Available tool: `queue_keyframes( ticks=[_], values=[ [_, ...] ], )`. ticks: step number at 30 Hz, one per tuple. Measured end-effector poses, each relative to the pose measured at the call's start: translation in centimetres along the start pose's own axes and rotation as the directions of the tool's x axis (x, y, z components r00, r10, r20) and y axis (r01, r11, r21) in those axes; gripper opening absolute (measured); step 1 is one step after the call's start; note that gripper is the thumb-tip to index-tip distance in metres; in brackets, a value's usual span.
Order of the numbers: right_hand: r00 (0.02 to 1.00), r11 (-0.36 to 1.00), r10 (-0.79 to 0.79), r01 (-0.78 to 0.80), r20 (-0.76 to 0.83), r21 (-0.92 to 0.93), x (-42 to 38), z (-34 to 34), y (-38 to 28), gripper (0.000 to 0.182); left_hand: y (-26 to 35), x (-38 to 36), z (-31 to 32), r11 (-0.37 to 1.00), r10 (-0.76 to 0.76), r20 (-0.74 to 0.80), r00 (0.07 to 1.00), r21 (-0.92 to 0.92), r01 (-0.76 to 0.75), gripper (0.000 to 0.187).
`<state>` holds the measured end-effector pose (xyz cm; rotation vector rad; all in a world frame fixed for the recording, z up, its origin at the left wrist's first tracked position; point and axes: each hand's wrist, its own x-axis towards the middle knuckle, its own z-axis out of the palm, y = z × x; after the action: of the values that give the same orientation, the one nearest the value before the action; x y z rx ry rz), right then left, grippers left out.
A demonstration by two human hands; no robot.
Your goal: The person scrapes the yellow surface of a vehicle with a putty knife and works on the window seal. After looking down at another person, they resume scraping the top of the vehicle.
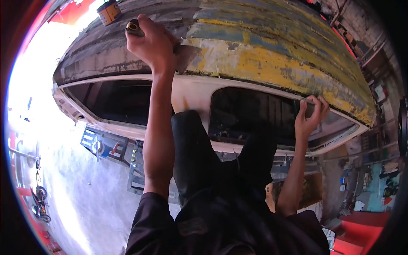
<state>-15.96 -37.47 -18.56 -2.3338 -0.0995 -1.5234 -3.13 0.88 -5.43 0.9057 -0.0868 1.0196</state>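
Observation:
A vehicle roof (259,55) shows patchy yellow and grey paint on the right and darker grey-brown bands on the left. My left hand (155,44) is closed round the handle of a scraper (187,56), whose flat blade lies at the edge of the yellow paint. The handle's round end points to the left. Lower right, my right hand (312,114) rests with its fingers apart and bent on the roof's side edge, above a dark side window (253,112). It holds nothing visible.
A blue and orange can (109,12) stands on the roof at the upper left. Below are a dark slatted stand (104,143) and a cardboard box (312,191). A motorcycle (40,204) is at the far left, with red panels (361,231) at the lower right.

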Motion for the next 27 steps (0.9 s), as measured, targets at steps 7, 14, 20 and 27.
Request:
queue_keyframes(
  ticks=[7, 14, 20, 27],
  values=[
    [1.000, 1.000, -0.002, 0.002, -0.016, 0.000, 0.1, 0.0, -0.3, 0.020, 1.5, 0.5, 1.1, 0.987, 0.142, -0.076, 0.987, 0.093, -0.134, 0.028],
    [1.000, 1.000, 0.000, 0.000, -0.013, 0.015, 0.3, 0.1, -0.4, 0.021, 2.4, 3.2, -0.9, 0.995, 0.089, -0.074, 0.993, -0.032, -0.091, 0.027],
    [1.000, 1.000, -0.013, 0.013, 0.003, -0.012, 0.3, -0.1, -0.3, 0.022, 2.3, 2.6, -0.5, 0.989, 0.147, -0.008, 0.989, 0.031, -0.146, 0.025],
    [1.000, 1.000, -0.014, 0.014, 0.002, -0.019, 0.3, -0.2, -0.4, 0.021, 1.3, 1.2, 1.1, 0.988, 0.153, 0.028, 0.988, 0.000, -0.153, 0.024]
  ],
)
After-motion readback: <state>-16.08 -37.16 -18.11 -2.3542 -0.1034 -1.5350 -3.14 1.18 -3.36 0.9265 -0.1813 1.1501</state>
